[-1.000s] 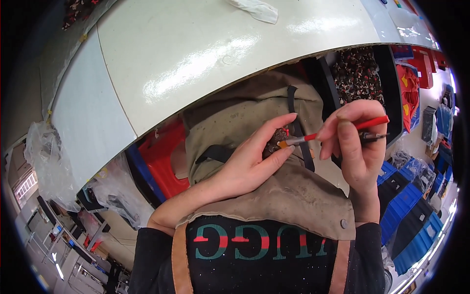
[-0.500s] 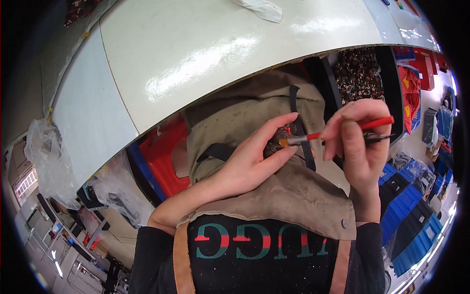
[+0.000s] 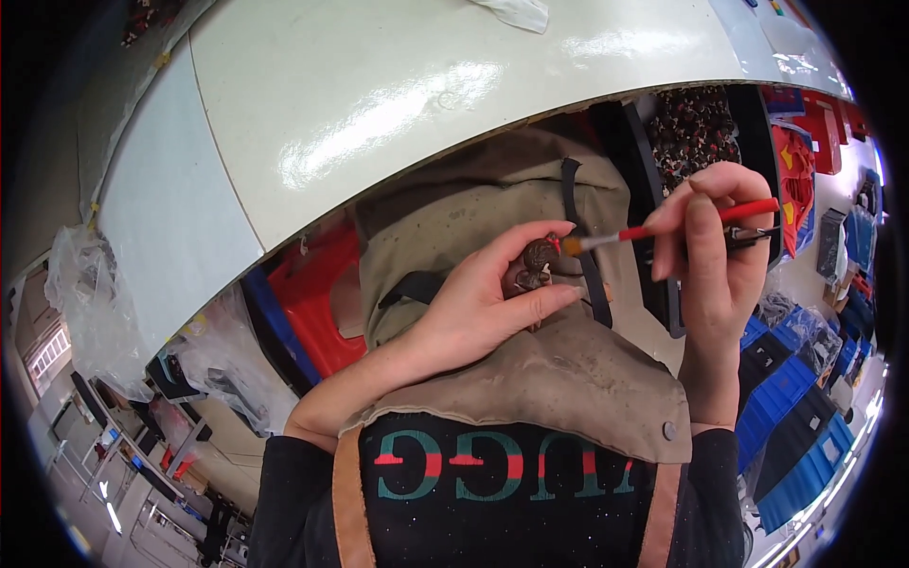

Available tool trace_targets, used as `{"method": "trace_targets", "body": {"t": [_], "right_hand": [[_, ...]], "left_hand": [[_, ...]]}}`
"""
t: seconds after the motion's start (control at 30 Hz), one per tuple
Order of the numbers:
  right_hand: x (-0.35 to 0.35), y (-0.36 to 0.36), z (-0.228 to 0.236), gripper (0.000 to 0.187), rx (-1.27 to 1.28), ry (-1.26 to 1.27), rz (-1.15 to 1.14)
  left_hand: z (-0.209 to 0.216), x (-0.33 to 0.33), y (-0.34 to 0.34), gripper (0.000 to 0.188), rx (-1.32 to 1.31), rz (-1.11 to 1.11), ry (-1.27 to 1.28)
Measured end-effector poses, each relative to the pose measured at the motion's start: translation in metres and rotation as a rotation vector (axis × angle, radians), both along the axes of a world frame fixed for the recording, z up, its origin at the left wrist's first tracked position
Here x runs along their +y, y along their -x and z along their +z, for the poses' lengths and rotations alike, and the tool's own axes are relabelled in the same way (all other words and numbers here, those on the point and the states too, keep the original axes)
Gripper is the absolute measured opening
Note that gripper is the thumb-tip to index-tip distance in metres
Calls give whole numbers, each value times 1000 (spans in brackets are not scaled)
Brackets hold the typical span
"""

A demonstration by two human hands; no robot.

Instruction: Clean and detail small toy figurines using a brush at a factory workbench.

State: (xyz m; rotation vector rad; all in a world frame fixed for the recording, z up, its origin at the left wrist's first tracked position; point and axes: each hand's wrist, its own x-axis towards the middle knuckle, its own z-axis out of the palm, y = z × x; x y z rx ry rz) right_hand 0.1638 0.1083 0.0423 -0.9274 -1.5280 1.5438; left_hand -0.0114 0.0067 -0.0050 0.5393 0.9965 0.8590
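Note:
Over my apron-covered lap, my left hand (image 3: pixel 478 293) holds a small dark-brown figurine (image 3: pixel 530 267) between thumb and fingers. It has a rounded, ridged top, a bit of red at one side and a pale spot lower down. On the right, my right hand (image 3: pixel 715 246) is closed round a paintbrush (image 3: pixel 630 233) with a red handle, metal ferrule and yellowish bristles. The bristles are beside the red part of the figurine; whether they touch it I cannot tell. A thin black tool (image 3: pixel 753 235) also shows at the right hand, its other end hidden by the fingers.
A pale worktable (image 3: pixel 379 85) curves across the front, with a crumpled white wrapper (image 3: pixel 516 13) on it. At the right, a black bin (image 3: pixel 757 142) holds several dark, red and white pieces. A red stool (image 3: pixel 312 303) stands left of my lap; blue crates (image 3: pixel 795 473) are lower right.
My right hand has drawn the brush slightly to the right and up, off the figurine's middle toward its red edge. More of the figurine now shows in my left hand.

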Motion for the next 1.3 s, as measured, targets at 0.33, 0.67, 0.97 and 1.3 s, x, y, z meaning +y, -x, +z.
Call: {"method": "trace_targets", "body": {"t": [0.33,0.67,0.97,1.3], "right_hand": [[4,-1,-7,15,-31,-62,-30],[4,-4,-3,14,25,83,60],[4,2,4,16,21,151,91],[17,-14,-10,20,42,36,-82]], "left_hand": [[-2,0,-2,51,8,7,-10],[0,4,-6,48,-23,-7,-36],[1,5,-8,45,-19,-8,-17],[-2,10,-1,45,-331,184,179]]}}
